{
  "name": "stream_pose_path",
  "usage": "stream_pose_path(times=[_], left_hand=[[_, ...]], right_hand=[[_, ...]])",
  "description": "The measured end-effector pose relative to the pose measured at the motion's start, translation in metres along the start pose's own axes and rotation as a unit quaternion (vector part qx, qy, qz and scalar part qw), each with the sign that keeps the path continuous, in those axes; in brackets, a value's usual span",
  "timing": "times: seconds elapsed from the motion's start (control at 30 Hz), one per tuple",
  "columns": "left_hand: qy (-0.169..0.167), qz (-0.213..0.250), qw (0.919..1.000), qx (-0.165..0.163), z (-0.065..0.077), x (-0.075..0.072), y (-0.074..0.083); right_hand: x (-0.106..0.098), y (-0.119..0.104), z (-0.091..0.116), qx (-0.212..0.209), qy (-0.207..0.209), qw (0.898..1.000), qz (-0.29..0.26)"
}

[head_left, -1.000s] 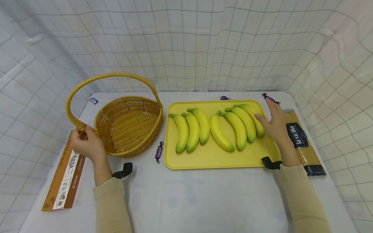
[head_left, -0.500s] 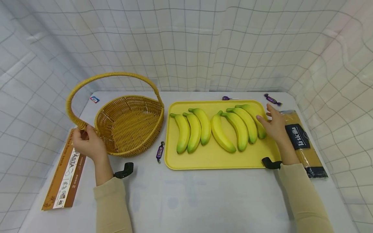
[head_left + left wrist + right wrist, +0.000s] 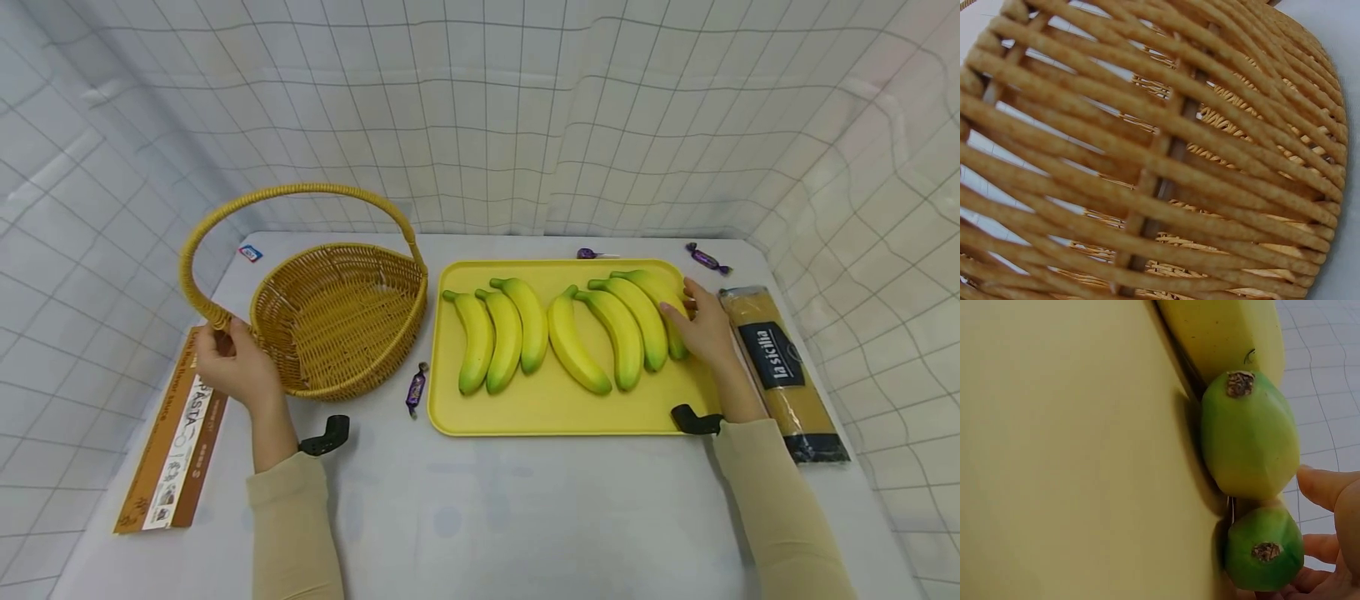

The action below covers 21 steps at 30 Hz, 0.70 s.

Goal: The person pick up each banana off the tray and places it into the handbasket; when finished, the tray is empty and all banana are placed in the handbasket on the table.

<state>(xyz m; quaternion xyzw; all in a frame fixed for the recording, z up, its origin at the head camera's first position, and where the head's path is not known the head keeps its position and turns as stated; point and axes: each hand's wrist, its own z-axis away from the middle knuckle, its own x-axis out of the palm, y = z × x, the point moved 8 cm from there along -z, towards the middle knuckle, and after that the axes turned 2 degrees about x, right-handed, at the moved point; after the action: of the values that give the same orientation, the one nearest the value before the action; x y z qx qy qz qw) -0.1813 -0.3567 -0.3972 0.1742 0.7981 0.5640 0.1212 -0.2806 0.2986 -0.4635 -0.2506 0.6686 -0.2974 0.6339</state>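
At the left, my left hand (image 3: 242, 362) grips the lower end of the handle of a wicker basket (image 3: 360, 385); the basket's inside shows bare weave. Its woven side (image 3: 1166, 144) fills the left wrist view, which leaves the hand out. Several bananas (image 3: 476, 346) lie on a yellow tray (image 3: 555, 423), three at its left and the others at its right. Around the rightmost banana (image 3: 673, 337) my right hand (image 3: 708, 329) is spread, thumb above and fingers at the far side. The right wrist view shows the thumb close to the neighbouring banana (image 3: 1250, 440); contact is hard to tell.
A brown pasta box (image 3: 168, 450) lies left of the basket, a pasta bag (image 3: 783, 375) right of the tray. Wrapped candies (image 3: 416, 389) and a lollipop (image 3: 588, 253) lie around the tray. A small blue-red packet (image 3: 251, 252) is behind the basket. White checked curtains enclose the table.
My right hand has come down and inward from beside the far-right candy to the rightmost banana. My left hand keeps its grip on the basket handle. The whole view has shifted slightly.
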Motion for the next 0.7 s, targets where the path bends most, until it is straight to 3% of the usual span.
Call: stream_pose_path(times=[0.3, 0.7], left_hand=[[-0.004, -0.005, 1.0000, 0.005, 0.0008, 0.0000, -0.0001], [-0.005, 0.000, 1.0000, 0.004, 0.0012, -0.0001, 0.0003]], right_hand=[[0.0022, 0.0017, -0.0019, -0.025, 0.002, 1.000, 0.019], [0.0057, 0.0042, -0.0027, 0.001, -0.021, 0.998, 0.058]])
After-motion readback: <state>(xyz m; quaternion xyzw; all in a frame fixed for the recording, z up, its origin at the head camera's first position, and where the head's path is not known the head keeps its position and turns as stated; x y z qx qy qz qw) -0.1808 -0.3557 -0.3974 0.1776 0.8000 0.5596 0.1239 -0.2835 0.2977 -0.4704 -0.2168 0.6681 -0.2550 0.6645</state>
